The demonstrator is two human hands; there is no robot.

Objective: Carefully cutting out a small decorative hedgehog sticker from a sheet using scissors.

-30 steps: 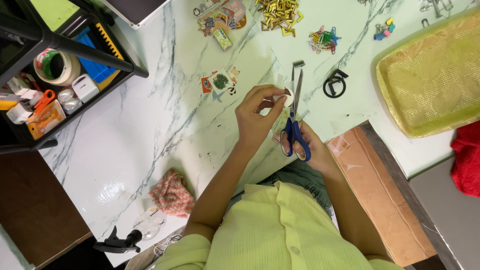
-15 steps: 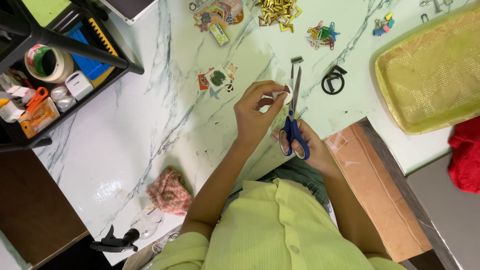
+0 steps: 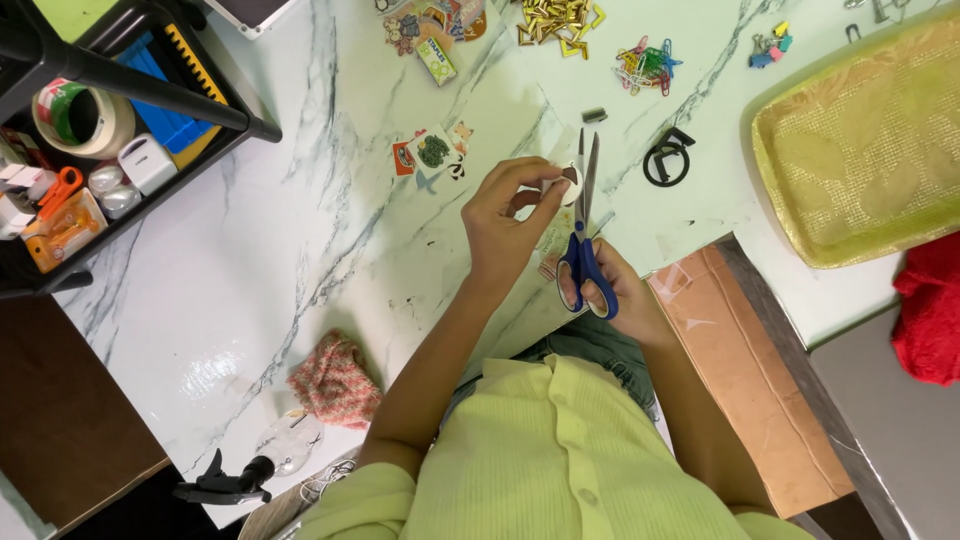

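Sticker cutout (image 3: pixel 566 184), small, thin and floppy-looking, sits pinched at its edge by the left hand (image 3: pixel 508 225) above the marble table (image 3: pixel 300 260). Right hand (image 3: pixel 600 290) grips blue-handled scissors (image 3: pixel 583 235), blades slightly parted at the paper.

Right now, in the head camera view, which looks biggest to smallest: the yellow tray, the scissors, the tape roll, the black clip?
1. yellow tray, partly cut off
2. scissors, though held nearer the camera
3. tape roll
4. black clip, close to the tape roll
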